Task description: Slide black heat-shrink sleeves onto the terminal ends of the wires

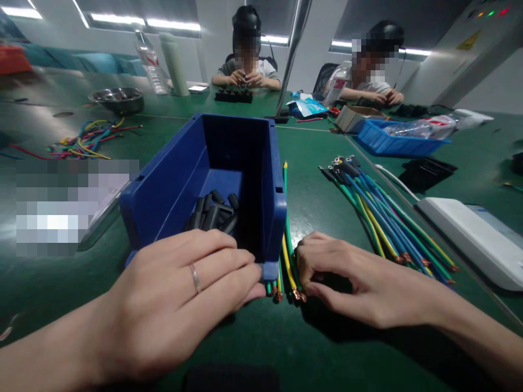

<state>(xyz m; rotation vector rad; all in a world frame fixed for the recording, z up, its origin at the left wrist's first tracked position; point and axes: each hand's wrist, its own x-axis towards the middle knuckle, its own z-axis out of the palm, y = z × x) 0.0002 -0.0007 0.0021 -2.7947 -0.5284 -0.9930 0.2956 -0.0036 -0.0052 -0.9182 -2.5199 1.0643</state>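
Green bench mat (pixel 318 218) underlay everything. Your left hand (pixel 180 294) lay flat, fingers released, against the blue bin's (pixel 163 185) near rim; right of the bin, your right hand (pixel 351 283) pinched yellow-green wires (pixel 287 239).

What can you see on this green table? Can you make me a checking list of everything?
Surface: green table, dark and smooth.
Job's things: blue bin holding black tubes; a few yellow and green wires lie beside it.
Clutter: wire bundle, white box, blue tray, metal bowl, bottle.
Hands: left hand rests on the bin's front edge, with a ring; right hand touches the wire ends, fingers curled.
Cables: loose coloured wires far left.
Surroundings: two other people work across the table.
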